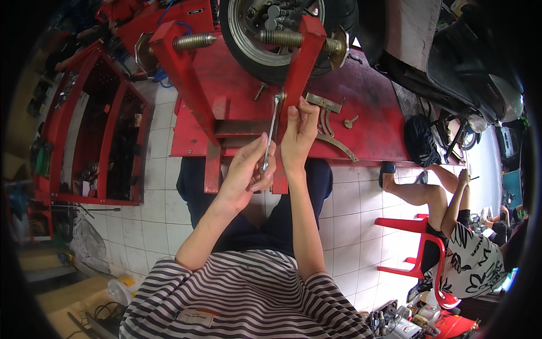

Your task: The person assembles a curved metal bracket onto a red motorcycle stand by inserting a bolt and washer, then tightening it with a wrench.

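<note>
My left hand (248, 166) is closed round the shank of a silver wrench (270, 135). The wrench's far end meets the side of a red upright (299, 65), where a small bolt (280, 96) seems to sit. Beside that upright, on its right, is my right hand (299, 133), its fingers bent and closed; whatever they grip is hidden. Thick threaded screws (282, 38) run through the tops of this upright and its red twin (180, 73) to the left. Both belong to one red metal stand, standing between my knees.
Beyond the stand, a tyred wheel (254, 56) rises over the red bench (367, 124). Curved metal pieces (337, 148) and a wing bolt (351, 121) lie there. A red cabinet (121, 135) stands left. At right, a person (468, 254) sits on a red chair (402, 225) below a scooter (446, 68).
</note>
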Tool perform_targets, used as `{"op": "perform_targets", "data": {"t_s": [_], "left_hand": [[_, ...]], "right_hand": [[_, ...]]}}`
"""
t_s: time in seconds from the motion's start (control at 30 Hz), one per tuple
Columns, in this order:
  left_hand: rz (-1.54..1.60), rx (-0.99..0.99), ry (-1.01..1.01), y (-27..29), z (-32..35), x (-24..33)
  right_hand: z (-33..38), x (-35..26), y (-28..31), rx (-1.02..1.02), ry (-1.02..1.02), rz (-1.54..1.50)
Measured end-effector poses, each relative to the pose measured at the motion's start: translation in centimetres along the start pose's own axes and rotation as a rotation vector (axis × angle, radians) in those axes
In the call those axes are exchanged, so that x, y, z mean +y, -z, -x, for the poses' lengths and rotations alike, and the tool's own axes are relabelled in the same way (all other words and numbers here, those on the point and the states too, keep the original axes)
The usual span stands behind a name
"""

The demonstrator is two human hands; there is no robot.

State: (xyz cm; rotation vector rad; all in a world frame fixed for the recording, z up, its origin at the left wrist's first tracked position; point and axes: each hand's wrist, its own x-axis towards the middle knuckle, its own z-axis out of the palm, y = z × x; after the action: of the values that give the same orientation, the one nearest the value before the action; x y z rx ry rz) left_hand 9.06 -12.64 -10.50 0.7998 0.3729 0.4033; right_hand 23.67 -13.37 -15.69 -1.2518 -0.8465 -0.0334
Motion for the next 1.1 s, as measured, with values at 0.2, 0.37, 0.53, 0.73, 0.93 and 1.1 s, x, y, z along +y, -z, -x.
{"op": "perform_targets", "data": {"t_s": [0.2, 0.37, 0.53, 0.73, 0.93, 1.1], "left_hand": [[0.088, -0.049, -0.024, -0.5, 0.3, 0.6], [0.215, -0.134, 0.075, -0.7, 0.2, 1.4], [0.197, -0.165, 0.135, -0.8, -0.3, 2.7], [0.286, -0.266, 0.158, -1.2, -0.3, 4.5], [0.580, -0.393, 0.272, -0.7, -0.6, 4.5], [0.588, -0.483, 0.257, -0.4, -1.3, 4.8]], "right_hand": [[-0.2, -0.1, 0.0, 0.001, 0.016, -0.018], [-0.5, 0.1, 0.2, 0.005, 0.034, -0.024], [-0.6, 0.1, 0.3, 0.021, -0.007, -0.059], [-0.4, -0.4, -0.2, 0.048, -0.029, -0.078], [-0.4, -0.4, -0.3, 0.049, -0.018, -0.110], [-0.4, -0.3, -0.3, 0.056, -0.020, -0.129]]}}
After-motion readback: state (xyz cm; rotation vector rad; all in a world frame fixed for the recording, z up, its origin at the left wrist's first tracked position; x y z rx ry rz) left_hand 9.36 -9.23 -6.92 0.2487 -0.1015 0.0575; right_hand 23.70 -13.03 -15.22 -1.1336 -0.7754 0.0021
